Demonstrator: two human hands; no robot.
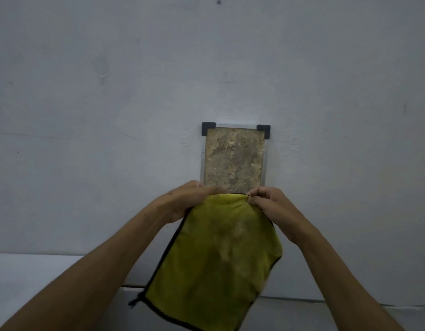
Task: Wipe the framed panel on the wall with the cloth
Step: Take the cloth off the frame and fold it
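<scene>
Yellow-green cloth (218,254), microfibre look, dark stitched edging, hangs in front of the wall (87,91) just below centre of view. Held by its top edge with both hands. Pale smudges show on the face of the cloth toward its middle.

Left hand (187,201): grips the upper left part of the cloth, fingers curled over the top edge and passing behind the fabric; fingertips hidden. Right hand (271,206): pinches the upper right corner, fingers bent tight onto the hem, thumb against them. Both forearms reach up from the bottom corners of the frame.

Framed panel (234,158): mounted on the wall directly above the hands. Mottled tan-brown surface, rough or stained in appearance, set in a thin pale border with black corner brackets (208,128) visible at the two top corners. Lower part of the panel is covered by the hands and cloth top edge. Cannot tell whether the cloth touches the panel surface.

Wall: pale grey, matte, a few scuffs. Small dark screw or fixing (219,1) near the top edge. Lighter horizontal ledge (27,271) runs along the lower left.
</scene>
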